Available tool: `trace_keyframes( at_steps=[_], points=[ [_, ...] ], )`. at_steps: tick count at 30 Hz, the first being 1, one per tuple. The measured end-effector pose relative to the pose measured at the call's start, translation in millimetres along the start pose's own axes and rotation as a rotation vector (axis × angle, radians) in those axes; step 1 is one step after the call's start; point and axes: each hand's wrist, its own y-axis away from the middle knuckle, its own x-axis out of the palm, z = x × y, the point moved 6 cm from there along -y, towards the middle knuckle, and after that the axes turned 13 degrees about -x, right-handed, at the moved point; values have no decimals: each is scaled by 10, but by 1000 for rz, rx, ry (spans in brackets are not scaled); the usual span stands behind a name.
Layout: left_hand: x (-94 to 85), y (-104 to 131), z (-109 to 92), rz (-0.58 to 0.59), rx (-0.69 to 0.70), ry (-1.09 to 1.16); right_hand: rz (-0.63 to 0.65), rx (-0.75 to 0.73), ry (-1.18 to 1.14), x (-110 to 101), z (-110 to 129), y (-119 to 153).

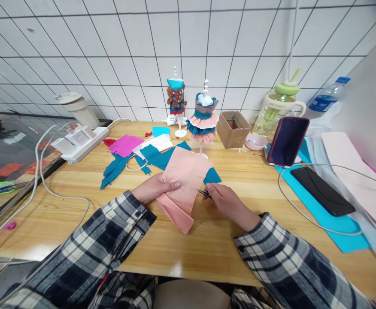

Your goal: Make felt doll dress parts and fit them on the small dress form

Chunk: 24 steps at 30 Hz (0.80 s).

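Observation:
My left hand (154,187) grips a sheet of peach crepe paper (188,171), thumb on top, holding it above the table. The sheet's lower part is folded over. At its right edge, my right hand (225,201) is closed on small dark scissors (204,193), whose tips point left at the paper. Whether the blades touch the sheet I cannot tell. Teal crepe paper pieces (157,156) lie behind the sheet, with a magenta piece (125,146) and a white piece (156,143) to the left. Beyond stands a small dress form (204,118) wearing ruffled teal and peach paper.
A second dress form (176,101), a cardboard box (234,128) and a pink bowl (256,142) stand at the back. To the right are a propped phone (287,141), a black phone (322,191) and a large drink bottle (276,107). Cables run from a power strip (85,143) on the left.

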Motion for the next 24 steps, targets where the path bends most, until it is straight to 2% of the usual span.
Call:
trace_keyframes(
  at_steps=[24],
  points=[
    [-25,-10,-25,-109,39,-121,12,-32,102,-43,-9,-23]
  ],
)
